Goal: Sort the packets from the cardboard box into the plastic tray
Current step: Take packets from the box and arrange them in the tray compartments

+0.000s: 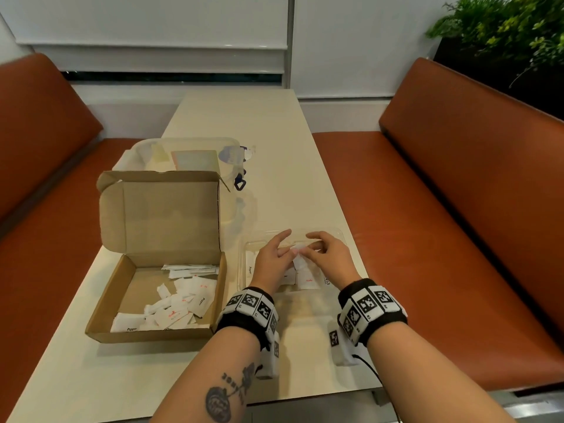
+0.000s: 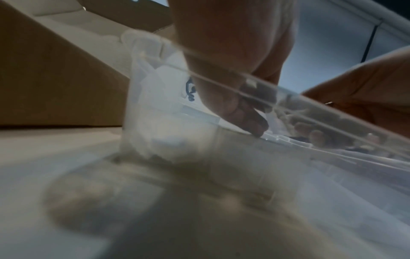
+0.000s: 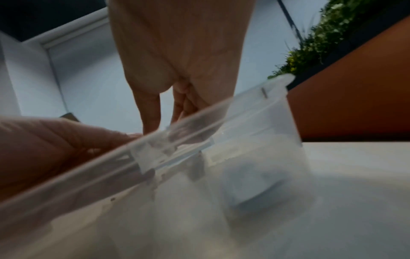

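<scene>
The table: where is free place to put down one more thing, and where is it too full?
Bare table lies beyond the lidded plastic container, and near the front edge, before the cardboard box. Crowded: the clear plastic tray, under both hands.

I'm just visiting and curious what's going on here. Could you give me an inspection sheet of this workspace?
Surface: a pale table between two orange benches.
Job's things: an open cardboard box at left with many white packets; a clear plastic tray at right with a few packets inside.
Clutter: a clear lidded container behind the box.
Hands: left hand and right hand pinch one white packet together above the tray.
Cables: a thin black cable hangs from the right wrist unit.
Surroundings: white wall panels, green plants at upper right.
</scene>
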The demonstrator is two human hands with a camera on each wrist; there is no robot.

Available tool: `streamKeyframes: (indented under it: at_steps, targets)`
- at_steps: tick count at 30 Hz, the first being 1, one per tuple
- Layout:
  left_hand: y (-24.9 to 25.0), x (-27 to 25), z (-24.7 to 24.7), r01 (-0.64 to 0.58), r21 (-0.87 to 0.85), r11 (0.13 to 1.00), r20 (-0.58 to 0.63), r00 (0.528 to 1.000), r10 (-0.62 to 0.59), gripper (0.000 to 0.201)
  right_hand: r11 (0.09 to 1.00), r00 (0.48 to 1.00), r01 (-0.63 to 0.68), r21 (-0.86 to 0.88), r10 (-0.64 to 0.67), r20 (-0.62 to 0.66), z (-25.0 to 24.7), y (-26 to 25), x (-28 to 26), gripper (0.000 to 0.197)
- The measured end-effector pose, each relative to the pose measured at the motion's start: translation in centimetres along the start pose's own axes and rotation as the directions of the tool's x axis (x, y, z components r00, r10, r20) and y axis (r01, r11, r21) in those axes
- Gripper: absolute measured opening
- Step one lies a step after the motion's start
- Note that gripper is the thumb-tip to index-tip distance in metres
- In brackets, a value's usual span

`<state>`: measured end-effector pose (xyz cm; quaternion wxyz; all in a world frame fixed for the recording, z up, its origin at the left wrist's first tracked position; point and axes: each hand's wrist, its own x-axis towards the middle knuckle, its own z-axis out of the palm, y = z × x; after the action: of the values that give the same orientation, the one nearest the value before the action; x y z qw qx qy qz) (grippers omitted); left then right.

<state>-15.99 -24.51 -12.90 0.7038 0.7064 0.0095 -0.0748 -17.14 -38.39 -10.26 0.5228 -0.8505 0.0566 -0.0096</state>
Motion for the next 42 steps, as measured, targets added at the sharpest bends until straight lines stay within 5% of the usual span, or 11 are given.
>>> streamKeyframes:
  at_steps: [6, 9, 13, 15, 24, 36, 42]
  targets:
    - [0.6, -0.4, 0.2, -0.006, 0.047, 0.999, -0.023, 1.000, 0.007, 0.049, 0.967, 0.996, -0.082, 0.243, 0.073, 0.044, -0.3, -0.2, -0.1, 0.017]
    - [0.5, -0.4, 0.3, -0.006, 0.098, 0.995, -0.042, 0.999, 0.010, 0.026, 0.927, 0.987, -0.154, 0.341, 0.132, 0.088, -0.6, -0.2, -0.3, 0.016]
    - [0.2, -0.3, 0.5, -0.038, 0.156, 0.987, -0.073, 0.996, 0.049, 0.017, 0.991, 0.992, -0.090, 0.099, 0.081, 0.096, -1.1, 0.0, -0.6, 0.028]
    - [0.2, -0.3, 0.5, -0.033, 0.198, 0.980, -0.075, 0.996, 0.049, 0.016, 0.998, 0.999, -0.023, -0.059, 0.026, 0.045, -1.3, 0.1, -0.7, 0.014]
    - [-0.1, -0.1, 0.8, -0.002, 0.372, 0.928, -0.103, 0.994, 0.043, 0.017, 0.908, 0.984, 0.022, -0.419, 0.055, 0.169, -1.1, 1.1, -1.2, 0.005]
    - [0.0, -0.1, 0.9, 0.001, 0.454, 0.891, -0.090, 0.995, 0.044, 0.024, 0.739, 0.972, 0.168, -0.652, -0.014, 0.234, -0.5, 0.8, -0.5, 0.039]
    - [-0.1, 0.0, 0.9, -0.007, 0.456, 0.890, -0.085, 0.995, 0.052, 0.023, 0.736, 0.971, 0.130, -0.664, 0.042, 0.237, -0.1, 1.1, -0.3, 0.040]
